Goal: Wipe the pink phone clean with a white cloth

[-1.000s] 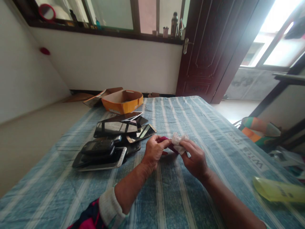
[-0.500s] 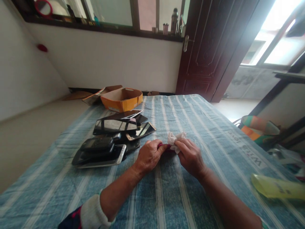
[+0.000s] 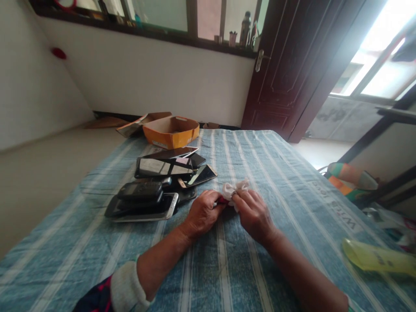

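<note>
My left hand (image 3: 203,213) is closed round a small dark-red object (image 3: 223,199), mostly hidden by my fingers; its kind does not show. My right hand (image 3: 255,213) pinches a crumpled white tissue (image 3: 236,188) and presses it against the right end of that object. Both hands meet low over the striped blue cloth (image 3: 234,268). Left of them lies a heap of old mobile phones: a white-edged phone (image 3: 167,207), thick black handsets (image 3: 139,191), a glossy dark phone (image 3: 162,167) and a gold-edged phone (image 3: 201,175).
An open orange cardboard box (image 3: 172,138) stands behind the phones at the far edge. On the right lies a yellow bag-like packet (image 3: 377,255). A dark-red door (image 3: 286,56) and a windowsill with a flask (image 3: 245,30) are beyond.
The tissue and my right hand have shifted slightly left along the red object, closer to my left hand. The camera view has tilted a little; the phone heap appears unchanged.
</note>
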`<state>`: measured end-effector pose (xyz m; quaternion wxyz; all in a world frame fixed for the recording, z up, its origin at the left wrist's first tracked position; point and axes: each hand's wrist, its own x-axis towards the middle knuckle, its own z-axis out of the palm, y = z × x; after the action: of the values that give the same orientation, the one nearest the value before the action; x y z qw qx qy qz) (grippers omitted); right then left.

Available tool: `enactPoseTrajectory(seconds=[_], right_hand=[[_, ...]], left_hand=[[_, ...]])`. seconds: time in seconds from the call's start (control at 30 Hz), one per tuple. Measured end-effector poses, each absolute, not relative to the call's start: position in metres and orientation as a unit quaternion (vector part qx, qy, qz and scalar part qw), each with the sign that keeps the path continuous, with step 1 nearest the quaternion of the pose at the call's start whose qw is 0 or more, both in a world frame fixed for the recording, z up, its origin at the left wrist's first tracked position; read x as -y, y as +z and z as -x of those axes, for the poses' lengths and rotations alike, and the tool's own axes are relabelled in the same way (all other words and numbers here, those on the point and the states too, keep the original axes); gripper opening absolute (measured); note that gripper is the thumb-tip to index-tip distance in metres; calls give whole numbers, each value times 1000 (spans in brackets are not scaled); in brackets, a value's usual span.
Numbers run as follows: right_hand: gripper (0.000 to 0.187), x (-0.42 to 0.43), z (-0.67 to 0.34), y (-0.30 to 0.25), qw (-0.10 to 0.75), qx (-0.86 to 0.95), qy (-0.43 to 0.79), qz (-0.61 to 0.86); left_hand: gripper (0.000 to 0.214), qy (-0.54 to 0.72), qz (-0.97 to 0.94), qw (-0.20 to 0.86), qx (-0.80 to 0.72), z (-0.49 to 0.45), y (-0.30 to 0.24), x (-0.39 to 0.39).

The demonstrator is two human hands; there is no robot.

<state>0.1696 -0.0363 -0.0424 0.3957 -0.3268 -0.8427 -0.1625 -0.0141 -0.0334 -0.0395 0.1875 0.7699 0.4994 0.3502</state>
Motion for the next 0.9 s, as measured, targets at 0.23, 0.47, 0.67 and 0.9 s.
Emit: enactPoseTrajectory(seconds=[0.23,0.47,0.67,0.9], right_hand=[[25,39,-156,-38,357,862,-170,317],[24,34,-185,-39,360,835,-200,366],[27,31,-197,-37,377,804,-231,397],[23,41,-181,-39,375,824,-215,365]], left_hand=[[5,366,-767,198,-488,16,-41,34],[5,355,-768,195,-496,15,-39,33],[6,347,-766,189,-507,15,-39,31],[6,362,-762,195,-500,14,-40,31]])
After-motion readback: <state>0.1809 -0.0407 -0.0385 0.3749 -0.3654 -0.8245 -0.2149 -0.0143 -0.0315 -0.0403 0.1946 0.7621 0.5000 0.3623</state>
